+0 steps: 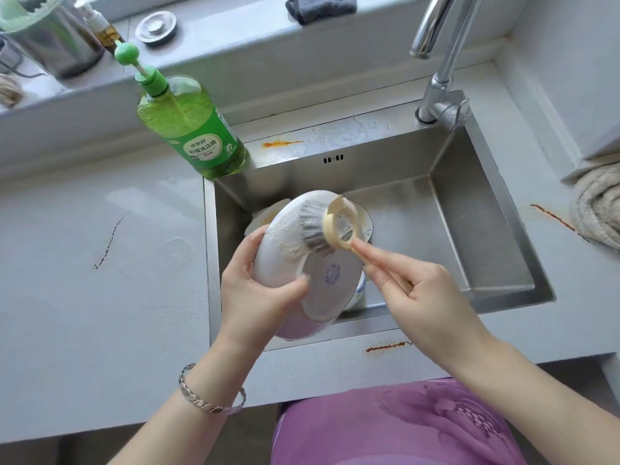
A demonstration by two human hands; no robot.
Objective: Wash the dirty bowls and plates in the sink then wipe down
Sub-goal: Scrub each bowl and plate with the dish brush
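Note:
Over the steel sink [476, 229] my left hand [255, 290] grips a white bowl [322, 283] by its rim, its underside with a blue stamp turned toward me. Soap foam covers the bowl's upper side. My right hand [419, 290] holds the handle of a dish brush [330, 228] with grey bristles and a cream head. The bristles press against the bowl's foamy outside. More dirty dishes [268, 213] lie in the sink behind and under the bowl, mostly hidden.
A green dish soap bottle [191, 129] stands at the sink's back left corner. The faucet [439, 72] rises at the back right. A grey cloth [320, 6] and a drain plug [156, 26] lie on the sill. A rolled towel [600, 209] sits at right.

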